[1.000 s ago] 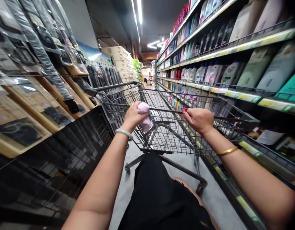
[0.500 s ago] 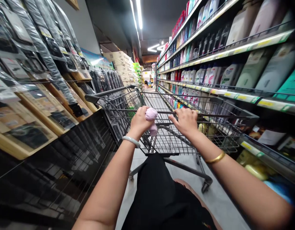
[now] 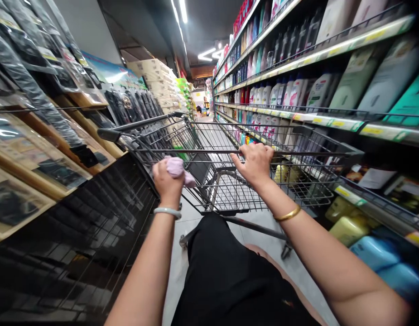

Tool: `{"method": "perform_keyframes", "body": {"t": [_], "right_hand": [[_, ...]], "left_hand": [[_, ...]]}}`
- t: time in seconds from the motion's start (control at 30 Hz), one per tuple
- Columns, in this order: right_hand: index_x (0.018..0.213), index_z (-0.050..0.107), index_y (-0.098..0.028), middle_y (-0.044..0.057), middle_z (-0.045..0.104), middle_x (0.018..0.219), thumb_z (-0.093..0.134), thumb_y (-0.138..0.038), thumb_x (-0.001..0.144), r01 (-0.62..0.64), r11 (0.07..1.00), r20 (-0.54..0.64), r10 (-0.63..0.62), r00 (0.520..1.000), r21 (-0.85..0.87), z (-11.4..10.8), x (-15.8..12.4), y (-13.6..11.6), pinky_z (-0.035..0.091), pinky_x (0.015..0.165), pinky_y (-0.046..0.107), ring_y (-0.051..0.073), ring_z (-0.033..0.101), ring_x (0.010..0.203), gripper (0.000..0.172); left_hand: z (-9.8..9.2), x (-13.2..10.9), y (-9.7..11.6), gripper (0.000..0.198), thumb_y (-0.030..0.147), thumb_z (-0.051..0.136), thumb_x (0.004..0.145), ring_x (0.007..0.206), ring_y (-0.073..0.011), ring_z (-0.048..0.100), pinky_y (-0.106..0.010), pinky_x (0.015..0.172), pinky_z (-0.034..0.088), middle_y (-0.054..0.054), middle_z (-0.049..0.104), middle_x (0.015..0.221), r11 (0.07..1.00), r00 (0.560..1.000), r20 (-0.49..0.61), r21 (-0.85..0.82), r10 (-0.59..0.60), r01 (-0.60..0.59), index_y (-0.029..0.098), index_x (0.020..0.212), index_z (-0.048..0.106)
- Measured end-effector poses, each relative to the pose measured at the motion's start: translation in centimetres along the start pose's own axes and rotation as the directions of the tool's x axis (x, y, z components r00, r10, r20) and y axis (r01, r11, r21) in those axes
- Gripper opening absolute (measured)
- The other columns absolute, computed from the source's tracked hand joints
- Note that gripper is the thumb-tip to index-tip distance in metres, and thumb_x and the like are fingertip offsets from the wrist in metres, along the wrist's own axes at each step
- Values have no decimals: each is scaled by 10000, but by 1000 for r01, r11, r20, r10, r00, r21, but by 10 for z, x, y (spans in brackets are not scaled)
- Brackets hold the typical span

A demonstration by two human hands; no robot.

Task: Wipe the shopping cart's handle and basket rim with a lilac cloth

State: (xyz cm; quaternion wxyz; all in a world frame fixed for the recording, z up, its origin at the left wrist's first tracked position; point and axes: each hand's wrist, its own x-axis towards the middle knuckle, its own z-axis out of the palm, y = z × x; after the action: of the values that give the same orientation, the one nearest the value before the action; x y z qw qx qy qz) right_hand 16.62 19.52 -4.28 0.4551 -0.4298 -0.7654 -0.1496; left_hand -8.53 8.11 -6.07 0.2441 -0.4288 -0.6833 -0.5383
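Note:
My left hand (image 3: 166, 181) is closed around a crumpled light purple cloth (image 3: 175, 167), beside the left part of the cart's near rim. A pale bangle circles that wrist. My right hand (image 3: 255, 163), with a gold bangle on its wrist, has its fingers wrapped over the near top bar of a black wire shopping cart (image 3: 226, 194); the thumb points left along the bar. The cart's basket spreads out in front of my black-clothed lap, and its wheels show on the grey floor.
Shelves (image 3: 331, 120) of bottles line the right side, with yellow and blue packs (image 3: 375, 253) low down. On the left are boxed goods (image 3: 42, 158) in wooden frames above a black wire panel (image 3: 76, 244). The aisle runs ahead past stacked cartons (image 3: 155, 81).
My left hand has moved left and slightly down, off the middle of the bar, with the purple cloth. My right hand stays on the bar. The view has shifted slightly over the cart and shelves.

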Motion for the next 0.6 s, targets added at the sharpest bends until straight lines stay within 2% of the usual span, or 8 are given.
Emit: {"method": "perform_keyframes", "body": {"t": [0.13,0.2,0.27,0.33,0.37,0.43,0.53,0.6], "right_hand": [[920,655,-234,82,665,941,381,-596,980,2,1000,-6,-2,1000,-28,-1,-2,-4,256,931,451,289,497,982,458],[927,651,-232,84,670,951,378,-581,985,3,999,-2,-3,1000,-42,-2,-2,-5,257,940,452,289,498,987,447],[936,647,-232,79,671,958,395,-568,983,4,999,-1,-4,1000,-32,-4,-3,-6,258,941,445,284,501,992,422],[932,643,-234,71,668,957,420,-561,977,4,1000,-4,-4,1000,-13,-6,-4,-8,256,939,439,279,501,993,399],[927,642,-234,69,666,959,426,-560,974,2,1000,-7,-2,1000,-10,-6,-4,-9,255,937,438,277,499,992,394],[922,642,-231,72,664,969,424,-554,974,-8,1000,-8,8,1000,-18,-6,-4,-10,252,937,441,279,494,994,393],[930,645,-224,86,663,981,416,-535,977,-16,1000,-7,16,1000,-27,-6,-5,-12,247,941,449,290,484,1009,389],[937,646,-222,89,662,981,424,-520,977,-8,1000,-11,8,1000,-14,-6,-5,-12,243,948,449,290,483,1014,374]], "left_hand": [[38,-54,37,427,209,703,752,1101,-237,604,-362,1004,502,-79,579,1195,987,975,181,-124,126,-105,249,1163,591],[46,-69,40,443,179,711,734,1085,-231,612,-354,985,513,-67,581,1189,984,959,243,-135,149,-119,270,1154,604],[45,-71,29,456,157,703,731,1048,-225,618,-363,968,521,-75,568,1205,994,982,183,-105,56,-37,269,1161,595],[39,-64,15,465,205,704,755,1127,-266,586,-427,1025,490,-114,544,1226,996,995,88,-72,-45,51,236,1194,555],[36,-60,11,472,232,712,757,1153,-273,575,-438,1047,477,-111,545,1233,992,994,5,-59,-113,113,234,1198,547],[36,-59,12,487,247,726,749,1160,-284,573,-444,1054,472,-120,557,1223,987,987,-36,-51,-155,153,214,1201,546],[49,-79,34,482,209,728,741,1100,-254,608,-401,1031,492,-105,574,1224,994,991,129,-98,-38,51,227,1197,572],[58,-97,47,434,165,700,748,1122,-237,613,-363,1008,506,-79,588,1216,988,957,278,-148,88,-47,255,1162,605]]}}
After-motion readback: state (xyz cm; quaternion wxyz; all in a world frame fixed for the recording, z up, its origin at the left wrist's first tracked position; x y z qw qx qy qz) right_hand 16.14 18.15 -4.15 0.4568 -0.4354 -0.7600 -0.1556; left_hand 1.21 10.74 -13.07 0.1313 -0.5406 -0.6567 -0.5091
